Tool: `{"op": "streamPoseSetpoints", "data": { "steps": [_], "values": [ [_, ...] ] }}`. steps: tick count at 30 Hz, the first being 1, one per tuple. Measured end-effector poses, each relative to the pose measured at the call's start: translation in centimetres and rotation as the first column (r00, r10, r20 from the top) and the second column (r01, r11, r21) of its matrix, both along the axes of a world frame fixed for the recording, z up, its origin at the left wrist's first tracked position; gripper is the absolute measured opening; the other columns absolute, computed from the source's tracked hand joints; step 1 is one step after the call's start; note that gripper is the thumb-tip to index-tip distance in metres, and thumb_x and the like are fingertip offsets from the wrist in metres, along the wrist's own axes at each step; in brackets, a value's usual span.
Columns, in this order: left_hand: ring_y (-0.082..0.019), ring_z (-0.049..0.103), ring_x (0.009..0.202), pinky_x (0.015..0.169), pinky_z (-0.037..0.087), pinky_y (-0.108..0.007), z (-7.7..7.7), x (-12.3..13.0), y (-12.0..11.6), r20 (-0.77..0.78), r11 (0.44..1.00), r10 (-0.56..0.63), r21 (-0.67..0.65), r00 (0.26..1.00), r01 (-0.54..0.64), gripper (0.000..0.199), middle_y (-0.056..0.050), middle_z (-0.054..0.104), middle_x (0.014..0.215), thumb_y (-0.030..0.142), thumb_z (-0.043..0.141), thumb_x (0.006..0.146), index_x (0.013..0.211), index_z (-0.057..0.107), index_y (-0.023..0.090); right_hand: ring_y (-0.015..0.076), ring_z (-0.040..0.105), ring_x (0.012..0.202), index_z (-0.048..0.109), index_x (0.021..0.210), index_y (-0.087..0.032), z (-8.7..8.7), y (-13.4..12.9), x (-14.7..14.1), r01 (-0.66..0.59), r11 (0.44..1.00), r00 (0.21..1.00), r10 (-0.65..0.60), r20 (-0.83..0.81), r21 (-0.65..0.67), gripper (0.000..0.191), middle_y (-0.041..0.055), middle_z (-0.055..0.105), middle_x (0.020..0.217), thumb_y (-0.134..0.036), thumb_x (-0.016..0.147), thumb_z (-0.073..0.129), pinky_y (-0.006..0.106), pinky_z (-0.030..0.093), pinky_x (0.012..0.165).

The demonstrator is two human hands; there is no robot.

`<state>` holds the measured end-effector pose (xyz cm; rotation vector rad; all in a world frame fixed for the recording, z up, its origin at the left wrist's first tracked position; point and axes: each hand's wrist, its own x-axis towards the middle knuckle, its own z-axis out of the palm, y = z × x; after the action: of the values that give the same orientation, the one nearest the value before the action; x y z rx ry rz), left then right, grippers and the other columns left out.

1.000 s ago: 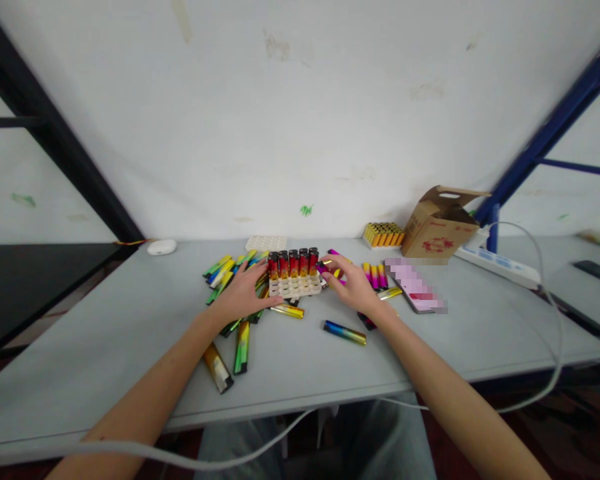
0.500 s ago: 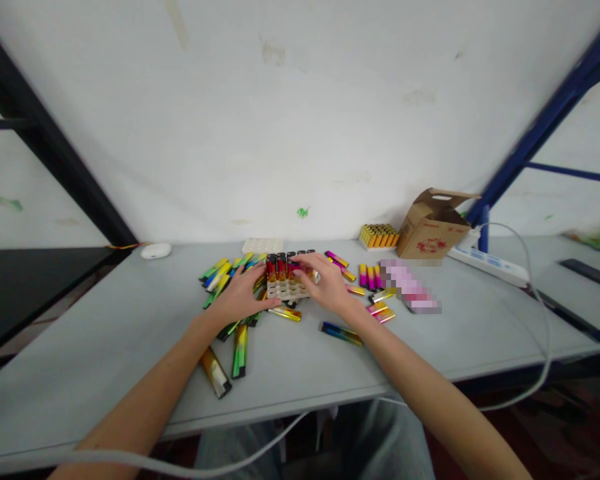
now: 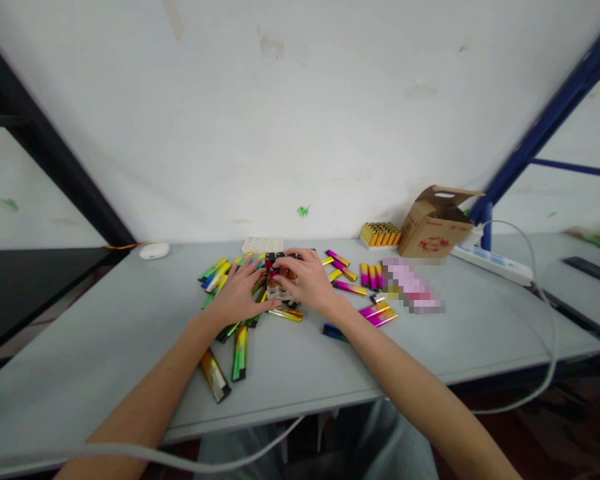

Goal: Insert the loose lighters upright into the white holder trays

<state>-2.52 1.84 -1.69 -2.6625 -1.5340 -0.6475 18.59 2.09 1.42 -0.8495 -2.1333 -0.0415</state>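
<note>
A pale tray with holes (image 3: 279, 293) stands in front of me, with red lighters (image 3: 271, 261) upright in its back rows, black tops up. My left hand (image 3: 237, 291) lies along the tray's left side, fingers spread and thumb stretched to its front left corner. Over the tray, my right hand (image 3: 307, 281) has its fingers and thumb closed on a red lighter near the left end; the hand hides much of the tray. Green and yellow lighters (image 3: 239, 353) lie in a pile under and around my left hand. A gold lighter (image 3: 286, 313) lies just in front of the tray.
Pink and yellow lighters (image 3: 350, 287) lie scattered to the right. Farther back are a filled tray of orange lighters (image 3: 380, 235), an open cardboard box (image 3: 433, 233) and a power strip (image 3: 495, 263). Another holed tray (image 3: 263, 245) and a white case (image 3: 155, 251) sit near the wall.
My right hand has moved left across the tray, toward its left end, and now covers more of the lighters. My left hand has stayed nearly in place.
</note>
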Motion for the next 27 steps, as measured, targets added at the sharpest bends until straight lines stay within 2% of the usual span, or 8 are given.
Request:
{"op": "streamPoseSetpoints", "data": {
  "steps": [4,10,17,21,24,27],
  "values": [
    [-0.040,0.027,0.146,0.117,0.022,-0.062,-0.3,-0.2,0.1,-0.019,1.000,0.018,0.008,1.000,-0.018,0.075,-0.019,0.048,0.147,0.067,0.065,0.074,0.131,0.057,0.018,0.0266,0.056,0.118,0.071,0.107,-0.024,0.0,0.1,0.1,-0.008,1.000,1.000,0.008,0.000,-0.012,0.019,0.0093,0.072,0.107,-0.027,0.091,0.062,0.046,0.043,0.103],
    [-0.041,0.028,0.145,0.117,0.023,-0.063,-0.6,-0.3,0.2,0.001,1.000,0.030,0.005,1.000,-0.030,0.077,-0.019,0.047,0.147,0.067,0.067,0.072,0.130,0.058,0.018,0.0289,0.042,0.136,0.074,0.107,-0.026,0.0,-0.1,0.5,0.024,0.994,1.000,-0.023,-0.007,0.104,0.021,0.0082,0.061,0.132,-0.024,0.091,0.059,0.051,0.040,0.109],
    [-0.043,0.028,0.144,0.116,0.025,-0.063,0.0,0.0,-0.2,0.023,1.000,0.024,-0.009,0.999,-0.024,0.072,-0.022,0.048,0.145,0.065,0.066,0.073,0.125,0.061,0.015,0.0318,0.031,0.144,0.067,0.123,-0.022,0.1,-0.6,0.6,-0.004,0.993,0.995,-0.007,0.095,0.114,0.034,0.0118,0.053,0.143,-0.025,0.092,0.055,0.054,0.037,0.111],
    [-0.042,0.029,0.144,0.117,0.024,-0.063,0.0,0.0,-0.2,0.032,0.999,0.032,-0.017,0.999,-0.031,0.074,-0.021,0.051,0.143,0.070,0.065,0.072,0.123,0.062,0.016,0.0290,0.038,0.140,0.063,0.125,-0.021,0.7,0.0,2.0,-0.023,0.996,1.000,0.023,0.004,0.087,0.035,0.0128,0.055,0.139,-0.026,0.092,0.053,0.052,0.037,0.112],
    [-0.043,0.029,0.144,0.117,0.024,-0.064,0.0,0.0,-0.2,0.027,0.999,0.041,-0.018,0.999,-0.041,0.076,-0.021,0.051,0.143,0.074,0.063,0.072,0.121,0.063,0.016,0.0266,0.051,0.127,0.064,0.119,-0.021,1.2,1.1,4.4,0.037,0.998,0.986,-0.029,-0.163,0.046,0.031,0.0130,0.062,0.129,-0.024,0.092,0.051,0.048,0.039,0.110],
    [-0.044,0.028,0.144,0.117,0.024,-0.063,0.1,0.0,-0.2,0.011,0.999,0.039,-0.020,0.999,-0.039,0.078,-0.022,0.051,0.143,0.076,0.061,0.073,0.120,0.064,0.014,0.0259,0.061,0.109,0.065,0.114,-0.021,1.4,2.6,7.4,0.094,0.992,0.942,-0.116,-0.315,-0.083,0.028,0.0111,0.070,0.111,-0.026,0.093,0.048,0.045,0.043,0.103]
  ]
}}
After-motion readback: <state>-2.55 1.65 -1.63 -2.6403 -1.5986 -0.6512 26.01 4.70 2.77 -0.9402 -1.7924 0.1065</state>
